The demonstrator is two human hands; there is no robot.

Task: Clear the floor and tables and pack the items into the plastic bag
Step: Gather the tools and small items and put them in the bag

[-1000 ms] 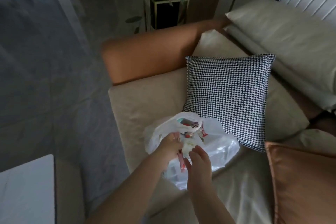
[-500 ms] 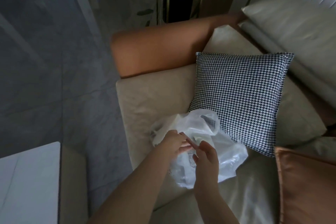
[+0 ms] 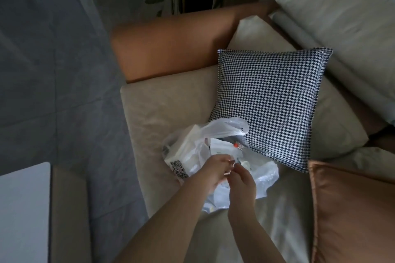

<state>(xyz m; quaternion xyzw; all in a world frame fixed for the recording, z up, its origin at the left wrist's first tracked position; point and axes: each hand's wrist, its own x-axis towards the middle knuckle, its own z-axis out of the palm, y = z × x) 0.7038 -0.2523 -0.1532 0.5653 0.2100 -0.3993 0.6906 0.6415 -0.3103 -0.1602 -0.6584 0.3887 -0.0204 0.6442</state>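
A person leans over a beige sofa [image 3: 171, 109] where a white plastic bag [image 3: 224, 130] lies on the seat cushion, its far flap touching a houndstooth pillow [image 3: 271, 102]. Seen from the head camera, the left hand [image 3: 213, 170] and the right hand [image 3: 242, 181] meet over the bag's near edge, fingers curled toward each other around a small pinkish item [image 3: 229, 167]; the left seems to pinch it, while whether the right grips the item or the bag's film cannot be told in the dim light. The bag's mouth gapes toward the pillow, showing pale packets and a small orange-red piece [image 3: 235, 145] inside, and a carton with a QR code [image 3: 178, 168] presses against the film on the left. An orange armrest [image 3: 171, 49] runs behind the cushion, a tan pillow [image 3: 352, 209] sits at lower right, a white table [image 3: 23, 209] edges in at lower left, and grey floor [image 3: 53, 70] lies between. The risk from here looks plain: the limp bag lies on its side with its mouth unsupported, so the item could miss the opening and drop onto the cushion, or a tug on the film could spill the contents toward the seat's edge.
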